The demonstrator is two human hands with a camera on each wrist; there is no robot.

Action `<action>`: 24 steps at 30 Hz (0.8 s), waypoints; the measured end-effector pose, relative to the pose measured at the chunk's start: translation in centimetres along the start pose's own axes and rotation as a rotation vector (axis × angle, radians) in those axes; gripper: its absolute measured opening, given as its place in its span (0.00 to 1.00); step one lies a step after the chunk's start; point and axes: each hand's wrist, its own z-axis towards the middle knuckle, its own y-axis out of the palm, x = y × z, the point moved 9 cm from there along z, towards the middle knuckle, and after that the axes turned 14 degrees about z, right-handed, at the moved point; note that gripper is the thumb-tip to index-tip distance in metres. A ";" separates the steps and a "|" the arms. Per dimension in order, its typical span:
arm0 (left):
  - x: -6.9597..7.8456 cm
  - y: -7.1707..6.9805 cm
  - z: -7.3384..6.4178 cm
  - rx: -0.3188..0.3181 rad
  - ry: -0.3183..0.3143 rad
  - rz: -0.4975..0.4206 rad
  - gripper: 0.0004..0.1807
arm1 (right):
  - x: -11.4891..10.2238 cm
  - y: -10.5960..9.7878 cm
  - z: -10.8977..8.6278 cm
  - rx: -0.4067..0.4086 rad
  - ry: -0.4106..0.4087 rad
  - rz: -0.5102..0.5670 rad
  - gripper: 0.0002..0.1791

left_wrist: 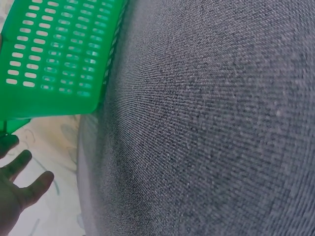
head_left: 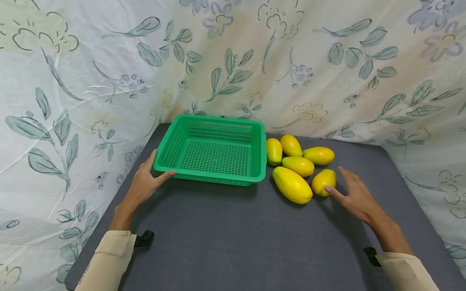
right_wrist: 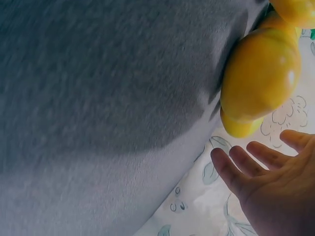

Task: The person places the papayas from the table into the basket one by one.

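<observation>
A green plastic basket (head_left: 214, 178) with slotted walls stands on the dark grey table, nothing inside it. My left hand (head_left: 145, 182) is at its near left corner, thumb by the front rim and fingers along the left side. In the left wrist view the fingers (left_wrist: 35, 189) are spread and fairly straight. Several smooth yellow mango-like fruits lie right of the basket. My right hand (head_left: 358, 198) is beside the nearest right one, a rounded yellow fruit (head_left: 324, 182), thumb close to it. In the right wrist view the fingers (right_wrist: 248, 160) are extended, apart from the fruit.
A large oblong yellow fruit (head_left: 292, 185) lies in front of the group. Another yellow fruit (head_left: 274, 152) is right against or very near the basket's right wall. Floral cloth (head_left: 233, 60) hangs behind and beside the grey table (head_left: 233, 238).
</observation>
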 end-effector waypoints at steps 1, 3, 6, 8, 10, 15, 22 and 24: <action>0.0 0.0 0.0 0.002 0.001 -0.001 0.60 | 0.0 0.2 0.1 -0.004 0.000 0.005 0.56; -0.1 0.0 0.0 0.005 0.005 -0.004 0.60 | 0.0 0.5 0.3 -0.009 0.001 0.008 0.57; -0.1 0.1 -0.1 0.006 0.010 -0.008 0.60 | -0.1 1.0 0.4 -0.014 0.002 0.022 0.57; -0.1 0.1 -0.1 0.004 0.012 -0.009 0.60 | -0.3 1.3 0.5 -0.013 -0.004 0.030 0.58; -0.1 -0.1 0.0 0.000 0.013 -0.006 0.60 | -0.4 1.6 0.6 -0.010 -0.012 0.042 0.58; 0.2 -0.6 0.5 0.010 0.019 0.017 0.59 | -0.6 2.4 1.0 -0.015 -0.016 0.070 0.58; 0.5 0.2 0.1 0.032 0.035 -0.004 0.58 | -0.8 2.3 1.4 -0.008 -0.046 0.066 0.54; 0.3 0.3 -0.4 0.027 0.012 -0.002 0.58 | -1.1 2.6 1.7 -0.017 -0.061 0.067 0.53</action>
